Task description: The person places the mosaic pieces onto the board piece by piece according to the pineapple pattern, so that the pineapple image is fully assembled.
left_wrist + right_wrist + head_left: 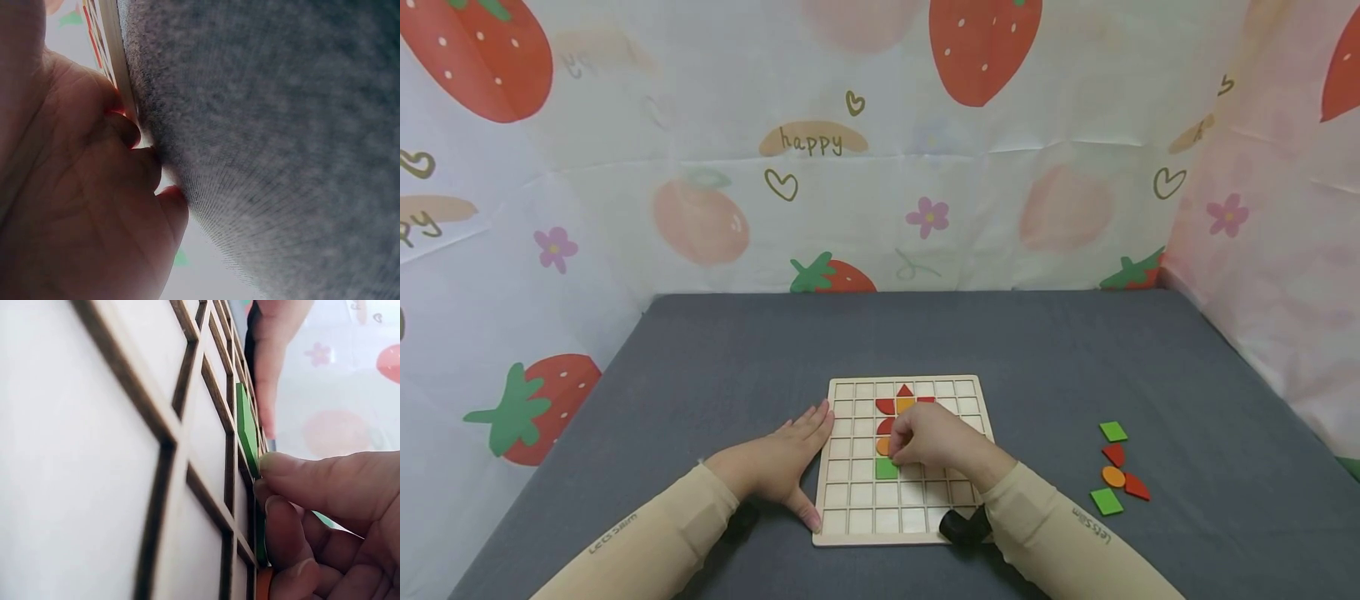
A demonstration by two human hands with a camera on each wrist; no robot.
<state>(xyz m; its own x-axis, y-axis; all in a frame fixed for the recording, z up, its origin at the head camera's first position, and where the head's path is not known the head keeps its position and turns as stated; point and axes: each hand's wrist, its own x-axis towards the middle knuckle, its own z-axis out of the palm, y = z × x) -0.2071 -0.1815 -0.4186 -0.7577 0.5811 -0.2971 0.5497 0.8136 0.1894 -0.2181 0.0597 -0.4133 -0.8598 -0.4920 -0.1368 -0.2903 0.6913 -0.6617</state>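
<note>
A wooden grid board [857,497] lies on the table. My left hand [778,457], fingers straight and thumb spread, rests along its left edge; in the left wrist view several fingertips meet the board's side [119,69]. My right hand [943,442] is over the middle of the board, thumb and curled fingertips close together. In the right wrist view these reach the end of a green square tile [247,428]; I cannot tell whether they pinch a piece. Next to them lies an orange circle [883,446]. Red pieces [885,406], a red triangle [905,391] and an orange square [906,404] sit further up.
Loose pieces lie on the grey cloth right of the board: a green square [1113,431], a red piece [1114,454], an orange circle [1113,477], a red rounded piece [1137,487] and another green square [1107,502]. A black device [964,527] is under the right wrist.
</note>
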